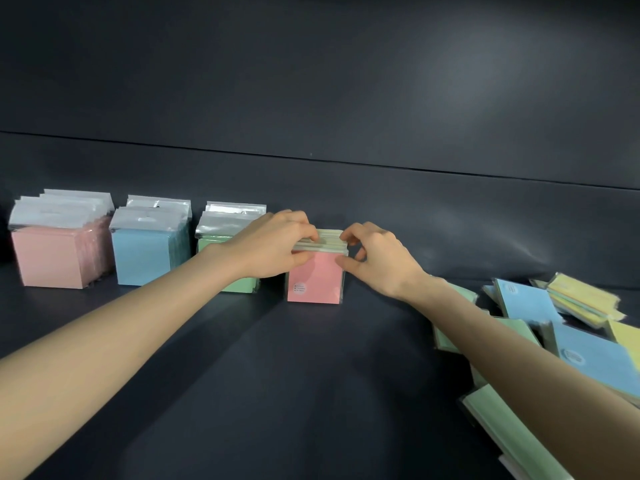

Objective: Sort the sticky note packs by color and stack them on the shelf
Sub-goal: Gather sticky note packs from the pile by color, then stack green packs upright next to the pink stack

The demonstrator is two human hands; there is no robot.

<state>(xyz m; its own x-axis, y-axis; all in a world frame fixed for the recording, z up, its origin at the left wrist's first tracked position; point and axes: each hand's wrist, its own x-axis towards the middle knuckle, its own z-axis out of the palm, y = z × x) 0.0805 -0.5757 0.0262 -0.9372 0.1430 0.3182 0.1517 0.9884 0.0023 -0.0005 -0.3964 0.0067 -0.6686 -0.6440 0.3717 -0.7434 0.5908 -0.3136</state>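
On the dark shelf [311,375] stand three sorted rows of sticky note packs: pink [52,254] at the far left, blue [145,254] beside it, green [239,287] partly behind my left arm. Right of them stands a small upright bundle of packs [313,282], its front pack pink, the tops behind it pale yellow-green. My left hand [273,244] pinches the bundle's upper left corner. My right hand [377,261] pinches its upper right corner, thumb on the pink front face.
An unsorted heap of packs lies at the right: blue [526,299], yellow [581,296] and green [512,431] ones, partly under my right forearm. The shelf's dark back wall [311,98] rises right behind the rows.
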